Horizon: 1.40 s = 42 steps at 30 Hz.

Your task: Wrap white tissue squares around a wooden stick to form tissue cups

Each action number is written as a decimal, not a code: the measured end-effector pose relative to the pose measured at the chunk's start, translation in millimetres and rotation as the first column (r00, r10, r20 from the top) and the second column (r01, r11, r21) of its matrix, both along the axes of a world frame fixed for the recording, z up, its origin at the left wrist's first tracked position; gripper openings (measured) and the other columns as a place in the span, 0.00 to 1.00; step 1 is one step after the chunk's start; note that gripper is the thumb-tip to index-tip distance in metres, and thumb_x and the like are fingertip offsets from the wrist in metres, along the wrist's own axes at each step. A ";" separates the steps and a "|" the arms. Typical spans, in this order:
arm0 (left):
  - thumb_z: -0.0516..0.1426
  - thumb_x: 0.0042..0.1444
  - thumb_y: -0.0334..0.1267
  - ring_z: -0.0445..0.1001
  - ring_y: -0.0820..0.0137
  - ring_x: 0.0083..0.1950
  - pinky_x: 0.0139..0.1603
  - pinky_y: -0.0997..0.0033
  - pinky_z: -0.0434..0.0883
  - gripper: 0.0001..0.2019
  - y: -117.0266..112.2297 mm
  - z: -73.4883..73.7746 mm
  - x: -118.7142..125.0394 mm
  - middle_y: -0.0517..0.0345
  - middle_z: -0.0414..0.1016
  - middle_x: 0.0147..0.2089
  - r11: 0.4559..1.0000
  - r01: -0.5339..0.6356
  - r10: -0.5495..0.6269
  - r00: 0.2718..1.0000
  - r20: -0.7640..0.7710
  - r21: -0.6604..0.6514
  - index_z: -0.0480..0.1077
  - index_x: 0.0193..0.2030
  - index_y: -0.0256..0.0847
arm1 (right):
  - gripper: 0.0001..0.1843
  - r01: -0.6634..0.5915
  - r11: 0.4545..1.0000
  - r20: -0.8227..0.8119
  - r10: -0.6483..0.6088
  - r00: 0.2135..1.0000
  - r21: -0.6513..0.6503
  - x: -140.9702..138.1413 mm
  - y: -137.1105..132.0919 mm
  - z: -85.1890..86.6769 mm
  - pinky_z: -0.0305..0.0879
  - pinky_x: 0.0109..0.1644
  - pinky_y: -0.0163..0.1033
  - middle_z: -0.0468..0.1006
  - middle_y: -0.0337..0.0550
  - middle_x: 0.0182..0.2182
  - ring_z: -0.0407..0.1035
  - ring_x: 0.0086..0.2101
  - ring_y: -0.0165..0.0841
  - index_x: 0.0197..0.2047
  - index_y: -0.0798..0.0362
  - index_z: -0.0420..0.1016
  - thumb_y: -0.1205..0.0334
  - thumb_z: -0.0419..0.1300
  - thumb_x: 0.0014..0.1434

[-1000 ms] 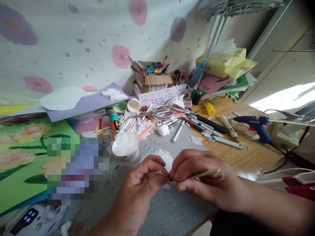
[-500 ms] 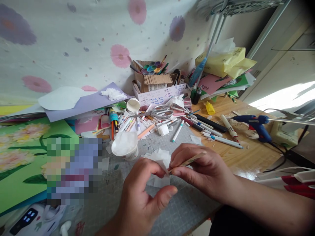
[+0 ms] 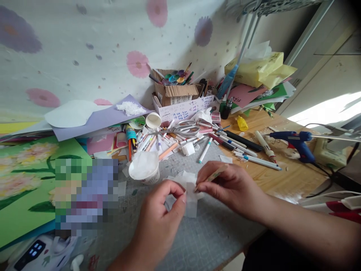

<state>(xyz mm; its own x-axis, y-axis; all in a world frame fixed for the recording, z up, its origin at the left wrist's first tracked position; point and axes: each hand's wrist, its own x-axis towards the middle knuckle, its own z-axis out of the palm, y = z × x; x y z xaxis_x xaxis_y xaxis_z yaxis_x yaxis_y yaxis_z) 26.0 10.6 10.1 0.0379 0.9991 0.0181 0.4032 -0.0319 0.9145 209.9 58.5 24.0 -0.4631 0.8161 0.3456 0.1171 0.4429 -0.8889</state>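
Thumb and index finger of my left hand are pinched at the left edge of a thin white paper piece. My right hand is closed around a flat wooden stick that slants up to the right, its fingertips at the paper's right side. Whether those fingertips also grip the paper, I cannot tell. Beneath and behind the hands lie more loose white paper pieces on the grey cutting mat. Just beyond my left hand stands a paper cup with white paper over its mouth.
Markers and scissors crowd the back of the mat. On the right lie a blue glue gun and a power strip. A green flower painting and a white device with a display occupy the left.
My left thumb has come up and closed against the index finger at the paper. The white paper piece now hangs flatter between the hands, and my right hand has shifted slightly.
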 end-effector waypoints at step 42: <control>0.51 0.55 0.26 0.71 0.67 0.35 0.34 0.68 0.66 0.08 12.2 -8.2 -10.5 0.59 0.71 0.32 0.960 0.069 0.048 0.914 -0.403 0.271 0.68 0.32 0.42 | 0.04 -0.113 0.994 0.195 0.113 0.974 -0.014 14.4 24.1 -14.1 0.68 0.40 0.40 0.78 0.45 0.33 0.72 0.35 0.34 0.30 0.54 0.73 0.66 0.62 0.56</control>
<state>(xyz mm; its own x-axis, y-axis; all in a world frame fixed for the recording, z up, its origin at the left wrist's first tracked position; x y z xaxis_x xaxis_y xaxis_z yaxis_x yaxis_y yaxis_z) 15.5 22.8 2.0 0.1108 0.9560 0.2717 0.7322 -0.2634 0.6281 224.2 82.6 9.8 -0.6105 0.7557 0.2372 0.2377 0.4605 -0.8552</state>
